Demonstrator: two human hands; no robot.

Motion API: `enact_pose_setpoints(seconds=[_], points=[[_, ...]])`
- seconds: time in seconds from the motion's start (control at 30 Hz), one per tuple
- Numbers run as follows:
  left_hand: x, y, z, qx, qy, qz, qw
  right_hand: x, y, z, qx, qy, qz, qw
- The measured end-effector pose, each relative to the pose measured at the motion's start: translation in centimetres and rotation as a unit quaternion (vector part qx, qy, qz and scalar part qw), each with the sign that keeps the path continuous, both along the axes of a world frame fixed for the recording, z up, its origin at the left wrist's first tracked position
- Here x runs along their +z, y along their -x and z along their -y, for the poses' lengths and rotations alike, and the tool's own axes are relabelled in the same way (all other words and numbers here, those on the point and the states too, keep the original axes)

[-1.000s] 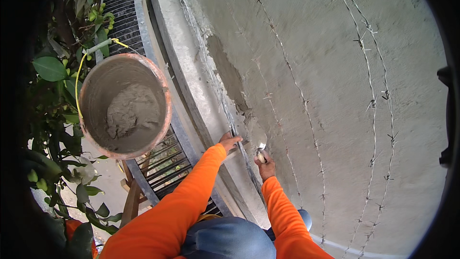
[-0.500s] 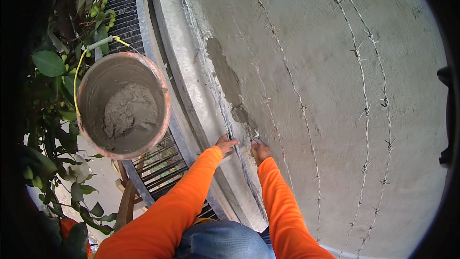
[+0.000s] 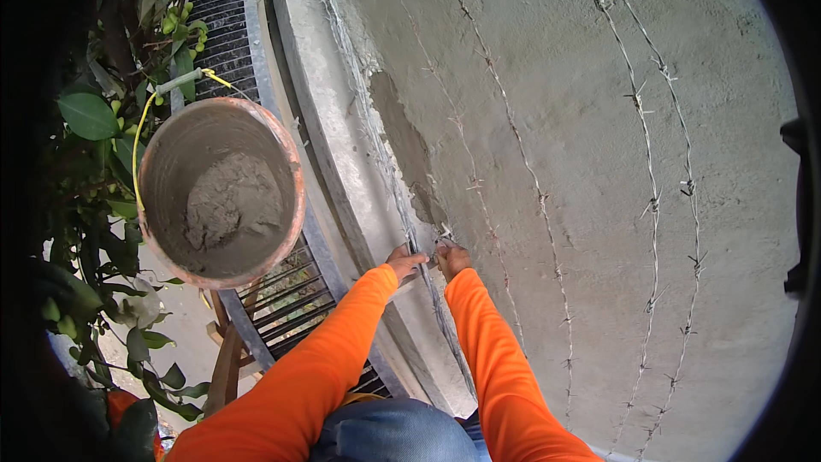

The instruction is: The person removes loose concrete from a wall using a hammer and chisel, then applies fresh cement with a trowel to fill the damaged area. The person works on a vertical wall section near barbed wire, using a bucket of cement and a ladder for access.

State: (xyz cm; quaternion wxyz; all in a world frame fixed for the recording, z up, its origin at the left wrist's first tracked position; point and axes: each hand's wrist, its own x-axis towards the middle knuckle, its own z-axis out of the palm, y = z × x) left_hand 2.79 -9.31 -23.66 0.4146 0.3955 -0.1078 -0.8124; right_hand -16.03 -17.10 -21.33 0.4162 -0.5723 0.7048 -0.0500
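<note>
Both my arms, in orange sleeves, reach up from the lower edge to a rough grey cement wall (image 3: 599, 120). My left hand (image 3: 404, 261) rests its fingers on the wall's edge strip, holding nothing that I can see. My right hand (image 3: 453, 258) is right beside it, closed around a small metal tool (image 3: 442, 245) that is mostly hidden. Just above the hands, a darker patch of wet mortar (image 3: 406, 150) runs along the wall's edge. A round orange-rimmed bucket (image 3: 291, 180), partly filled with grey mortar (image 3: 231, 205), hangs to the left.
Several strands of barbed wire (image 3: 650, 197) run across the wall. A metal grating (image 3: 222, 17) and a grey ledge (image 3: 316, 120) lie between bucket and wall. Leafy plants (image 3: 85, 120) fill the left side. A yellow cord (image 3: 141, 133) runs to the bucket.
My right hand has moved left along the wall until it sits next to my left hand. The left hand has stayed on the edge.
</note>
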Motion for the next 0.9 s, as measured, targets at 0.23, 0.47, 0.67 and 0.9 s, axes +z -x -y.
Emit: enact_pose_setpoints(seconds=[0.23, 0.47, 0.67, 0.9], points=[[-0.4, 0.5, 0.2, -0.005, -0.006, 0.016, 1.0, 2.7, -0.2, -4.2, -0.136, 0.055, 0.093, 0.985], [1.3, -0.4, 0.1, -0.004, -0.014, 0.005, 1.0, -1.3, -0.5, -4.7, -0.169, 0.027, 0.117, 0.978], [1.2, -0.5, 0.2, -0.013, -0.003, 0.008, 1.0, -4.7, 0.6, -3.5, -0.127, 0.032, 0.134, 0.982], [0.5, -0.2, 0.0, -0.016, -0.012, 0.006, 1.0, -1.3, 1.5, -3.1, -0.189, 0.056, 0.107, 0.974]])
